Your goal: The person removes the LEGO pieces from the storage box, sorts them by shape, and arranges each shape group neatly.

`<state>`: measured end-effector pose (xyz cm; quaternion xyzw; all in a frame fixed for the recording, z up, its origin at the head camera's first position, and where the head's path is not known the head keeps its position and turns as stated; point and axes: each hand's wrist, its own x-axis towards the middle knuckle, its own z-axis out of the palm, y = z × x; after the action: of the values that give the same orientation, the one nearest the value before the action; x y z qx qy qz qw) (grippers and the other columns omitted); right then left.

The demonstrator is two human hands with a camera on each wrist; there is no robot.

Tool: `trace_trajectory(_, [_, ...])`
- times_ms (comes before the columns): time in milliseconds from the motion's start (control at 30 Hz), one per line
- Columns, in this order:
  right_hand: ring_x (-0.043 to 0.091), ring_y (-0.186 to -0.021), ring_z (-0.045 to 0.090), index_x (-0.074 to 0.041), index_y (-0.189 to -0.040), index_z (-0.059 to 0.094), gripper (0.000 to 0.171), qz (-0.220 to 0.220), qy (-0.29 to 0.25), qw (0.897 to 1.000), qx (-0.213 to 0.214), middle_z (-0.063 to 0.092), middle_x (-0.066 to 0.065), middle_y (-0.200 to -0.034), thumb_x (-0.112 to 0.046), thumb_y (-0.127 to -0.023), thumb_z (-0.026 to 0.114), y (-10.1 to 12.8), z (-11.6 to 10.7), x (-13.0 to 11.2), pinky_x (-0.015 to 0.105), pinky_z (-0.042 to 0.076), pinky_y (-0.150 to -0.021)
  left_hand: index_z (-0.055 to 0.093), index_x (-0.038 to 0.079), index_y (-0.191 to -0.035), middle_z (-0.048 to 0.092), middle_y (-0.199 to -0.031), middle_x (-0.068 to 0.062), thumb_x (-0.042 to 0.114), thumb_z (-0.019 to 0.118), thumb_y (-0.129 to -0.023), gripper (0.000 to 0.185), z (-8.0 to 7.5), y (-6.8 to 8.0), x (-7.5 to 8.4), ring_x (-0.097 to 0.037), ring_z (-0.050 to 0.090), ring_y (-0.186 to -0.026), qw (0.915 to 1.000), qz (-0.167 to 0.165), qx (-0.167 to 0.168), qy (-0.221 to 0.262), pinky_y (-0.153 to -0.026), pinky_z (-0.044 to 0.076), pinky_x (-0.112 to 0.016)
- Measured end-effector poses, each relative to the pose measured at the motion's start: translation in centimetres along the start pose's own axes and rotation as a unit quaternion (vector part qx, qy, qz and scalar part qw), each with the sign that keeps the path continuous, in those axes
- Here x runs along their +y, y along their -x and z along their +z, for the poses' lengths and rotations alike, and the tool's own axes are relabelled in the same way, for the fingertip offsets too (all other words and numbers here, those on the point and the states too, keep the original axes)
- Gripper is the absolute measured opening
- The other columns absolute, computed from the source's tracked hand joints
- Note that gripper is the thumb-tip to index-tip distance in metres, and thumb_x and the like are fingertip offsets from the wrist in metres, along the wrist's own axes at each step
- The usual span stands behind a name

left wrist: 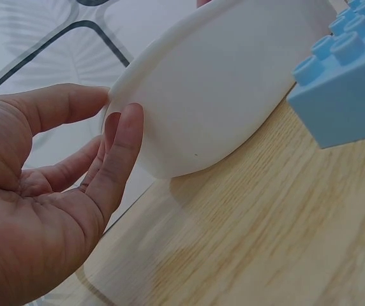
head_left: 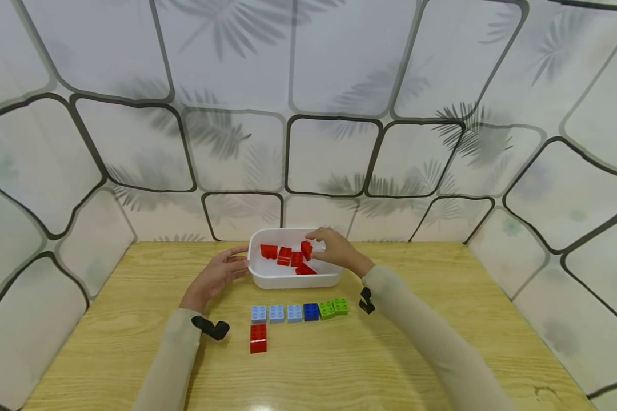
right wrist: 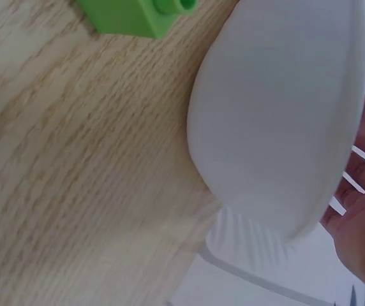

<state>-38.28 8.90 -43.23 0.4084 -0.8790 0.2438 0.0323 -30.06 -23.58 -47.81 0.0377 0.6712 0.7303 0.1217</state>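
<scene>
head | left hand [head_left: 221, 273] steadies tub [head_left: 267, 279] | right hand [head_left: 334, 249] pinches red brick [head_left: 306, 249]

**Red brick and white tub**

My right hand [head_left: 334, 249] pinches a red brick [head_left: 306, 249] over the white tub [head_left: 267, 278]; the brick is tilted, one end up, above the tub's right half. The tub is a white, rounded-corner, shallow plastic bin, upright on the wooden table at its far edge, near the wall. Inside it lie more red bricks [head_left: 285, 256], loose and jumbled at odd angles, some touching. My left hand [head_left: 219, 274] rests against the tub's left end, fingertips [left wrist: 126, 121] straight and touching the outer wall [left wrist: 221, 89] by the rim. From the right wrist view only the tub's smooth outside curve [right wrist: 278, 115] shows.
</scene>
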Motion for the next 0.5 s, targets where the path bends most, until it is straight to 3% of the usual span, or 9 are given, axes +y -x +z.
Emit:
trace_trajectory(267, [0.038,-0.115,0.064,0.003,-0.133,0.064,0.047,0.045,0.003,0.999,-0.022,0.066,0.020,-0.133,-0.004,-0.088,0.075,-0.8,0.5,0.6,0.048,0.057,-0.100,0.033,-0.003,-0.156,0.061,-0.119,-0.006,0.007,0.058,-0.103,0.059,-0.2,-0.3,-0.1,-0.009,0.067,-0.099,1.0000,0.003,-0.005,0.003,-0.095,0.060,-0.028])
trace_trajectory(500, [0.036,-0.118,0.062,-0.001,-0.136,0.062,0.050,0.085,-0.003,0.996,-0.039,0.064,0.018,-0.137,-0.010,-0.089,0.077,-1.2,1.1,1.4,0.048,0.055,-0.103,0.032,-0.003,-0.157,0.059,-0.122,-0.011,0.005,0.057,-0.103,0.060,-0.2,-0.1,-0.1,-0.011,0.066,-0.101,1.0000,-0.001,-0.004,0.007,-0.096,0.060,-0.028])
